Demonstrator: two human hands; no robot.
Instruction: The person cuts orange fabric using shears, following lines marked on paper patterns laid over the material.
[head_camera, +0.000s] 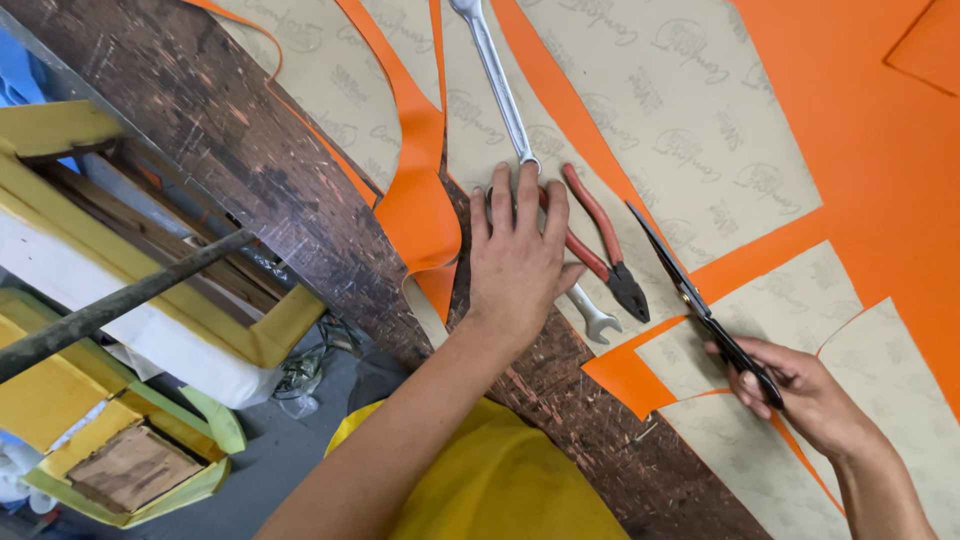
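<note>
I'm looking at a workshop — scarred wooden workbench (250, 140) with a wrench (497, 80) and red-handled pliers (600, 245) on it, foam-padded frame (130, 290) beside it.

A dark, scratched wooden desk (300, 190) runs slantwise across the view, its edge worn and speckled. Beside it, lower down, stands a yellow-padded frame (150, 300) with white foam and bare wood showing inside, and a dark metal rod (120, 300) lies across it. A smaller yellow-green padded piece (140, 465) with a brown wooden panel sits on the grey floor (270, 460). A tangle of wires and clear plastic (305, 375) lies near the desk's edge. A yellow garment (490, 480) shows at the bottom, and something blue (20, 70) at the far left
</note>
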